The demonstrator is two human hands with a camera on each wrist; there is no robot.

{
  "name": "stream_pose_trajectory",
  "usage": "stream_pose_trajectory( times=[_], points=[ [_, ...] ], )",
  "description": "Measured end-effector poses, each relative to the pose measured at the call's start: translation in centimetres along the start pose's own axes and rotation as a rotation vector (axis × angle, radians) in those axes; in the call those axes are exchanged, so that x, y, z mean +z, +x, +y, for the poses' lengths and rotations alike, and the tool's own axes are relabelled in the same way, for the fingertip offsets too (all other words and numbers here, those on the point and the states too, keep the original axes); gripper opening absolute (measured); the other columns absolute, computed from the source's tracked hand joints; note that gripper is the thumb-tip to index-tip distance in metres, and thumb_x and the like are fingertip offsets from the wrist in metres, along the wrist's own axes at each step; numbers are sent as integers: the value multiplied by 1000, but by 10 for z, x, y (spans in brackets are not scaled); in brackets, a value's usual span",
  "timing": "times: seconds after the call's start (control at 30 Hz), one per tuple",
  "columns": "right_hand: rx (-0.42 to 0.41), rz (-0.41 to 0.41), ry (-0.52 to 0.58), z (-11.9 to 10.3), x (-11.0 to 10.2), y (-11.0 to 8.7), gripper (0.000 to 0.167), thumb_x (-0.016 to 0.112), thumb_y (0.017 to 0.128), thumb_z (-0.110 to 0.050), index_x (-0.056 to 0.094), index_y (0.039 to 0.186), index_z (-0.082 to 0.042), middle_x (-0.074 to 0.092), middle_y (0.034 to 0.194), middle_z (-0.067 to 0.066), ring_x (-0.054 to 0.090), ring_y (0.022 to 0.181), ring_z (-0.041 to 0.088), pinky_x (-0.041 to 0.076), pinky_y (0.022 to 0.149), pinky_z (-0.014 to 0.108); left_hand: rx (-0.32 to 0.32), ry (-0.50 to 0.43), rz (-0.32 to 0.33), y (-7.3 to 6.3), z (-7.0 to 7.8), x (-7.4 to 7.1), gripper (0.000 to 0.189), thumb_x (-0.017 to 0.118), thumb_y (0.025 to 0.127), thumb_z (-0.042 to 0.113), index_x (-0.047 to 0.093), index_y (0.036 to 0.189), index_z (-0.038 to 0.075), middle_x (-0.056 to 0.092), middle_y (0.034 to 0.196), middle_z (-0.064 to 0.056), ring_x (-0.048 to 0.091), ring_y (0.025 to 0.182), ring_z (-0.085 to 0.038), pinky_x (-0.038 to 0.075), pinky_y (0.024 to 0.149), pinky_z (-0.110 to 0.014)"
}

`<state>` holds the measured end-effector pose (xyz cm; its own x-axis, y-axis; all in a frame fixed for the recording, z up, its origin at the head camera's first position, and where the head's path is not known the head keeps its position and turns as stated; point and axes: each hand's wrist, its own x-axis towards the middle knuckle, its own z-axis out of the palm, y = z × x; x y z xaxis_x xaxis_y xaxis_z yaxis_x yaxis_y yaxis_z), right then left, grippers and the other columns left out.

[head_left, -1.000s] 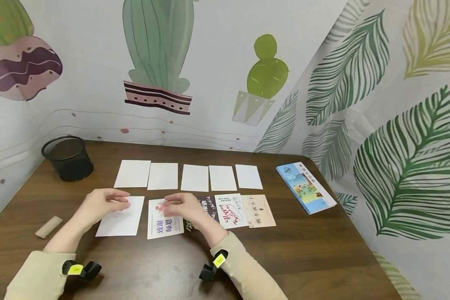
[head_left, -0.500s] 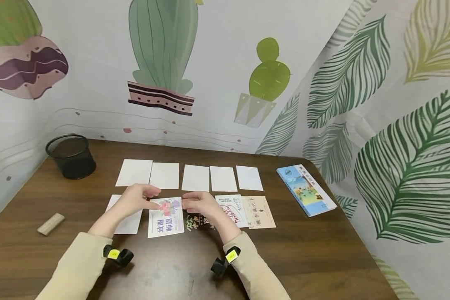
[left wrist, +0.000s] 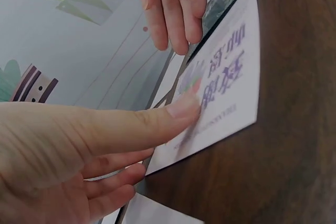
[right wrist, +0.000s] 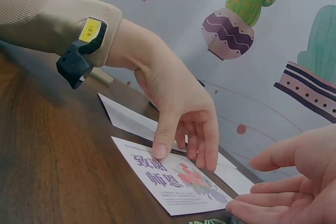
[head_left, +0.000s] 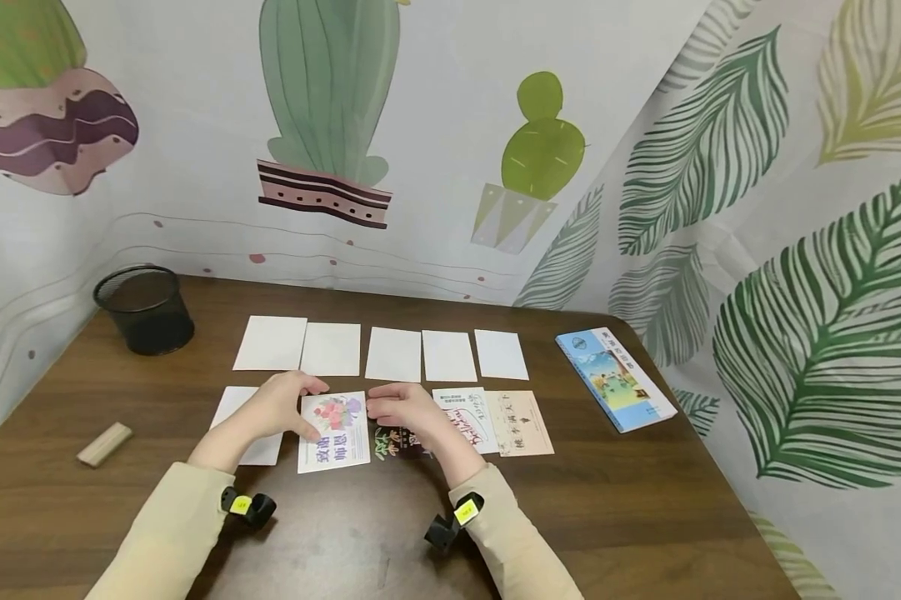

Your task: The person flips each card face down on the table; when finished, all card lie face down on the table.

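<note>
A white greeting card (head_left: pixel 341 437) with pink and purple flowers and purple Chinese characters lies on the table between my hands. My left hand (head_left: pixel 270 408) is at its left side, the thumb tip over the printed face and the fingers beyond the far edge. In the left wrist view the thumb (left wrist: pixel 157 124) is extended across the card. My right hand (head_left: pixel 408 412) touches its far right corner with straight fingers, palm side turned to the card in the right wrist view. Beneath the right hand, a dark card (head_left: pixel 390 442) is partly hidden. A blank white card (head_left: pixel 262 450) sits behind the left wrist.
Several blank white cards (head_left: pixel 393 354) form a row farther back. Right of my hands are a Happy Birthday card (head_left: pixel 468 417) and a beige card (head_left: pixel 523 423). A blue book (head_left: pixel 615 379) lies at right; a mesh pen holder (head_left: pixel 146 312) and wooden block (head_left: pixel 105 444) at left.
My left hand has moved right, from the blank card to the left side of the flower card. My right hand has shifted right, off the card's face to its right edge.
</note>
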<state>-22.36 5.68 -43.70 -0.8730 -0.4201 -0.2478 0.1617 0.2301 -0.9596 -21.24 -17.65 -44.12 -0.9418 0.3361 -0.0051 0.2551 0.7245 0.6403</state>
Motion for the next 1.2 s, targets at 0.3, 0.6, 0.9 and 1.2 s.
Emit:
stream_pose_trajectory(
  times=[0.3,0.6,0.9,1.2],
  points=[
    [0,-12,-27,3,2,0,45,62,91,-7,54,131,11,64,124,27,63,116,33,54,97,36,36,30,-13,2,-7,4,72,96,54,18,67,116,-2,64,104,-15,56,94,-28,47,82,-42],
    [-41,27,-58,7,6,2,52,66,85,-4,52,135,5,63,127,21,65,110,26,53,96,34,74,-6,15,3,-13,2,71,96,55,19,66,116,1,62,110,-16,55,98,-30,46,85,-43],
    [-10,-19,52,12,23,4,43,65,83,6,54,125,12,67,110,23,66,87,16,59,84,32,97,-22,14,2,-15,-3,69,94,58,19,65,117,0,64,103,-11,53,92,-24,44,79,-36],
    [2,-26,91,10,25,3,39,61,86,8,55,124,14,67,112,27,69,89,22,60,82,36,72,-52,28,2,-8,-8,70,93,62,20,63,121,-2,65,112,-17,57,101,-33,49,87,-47]
  ],
)
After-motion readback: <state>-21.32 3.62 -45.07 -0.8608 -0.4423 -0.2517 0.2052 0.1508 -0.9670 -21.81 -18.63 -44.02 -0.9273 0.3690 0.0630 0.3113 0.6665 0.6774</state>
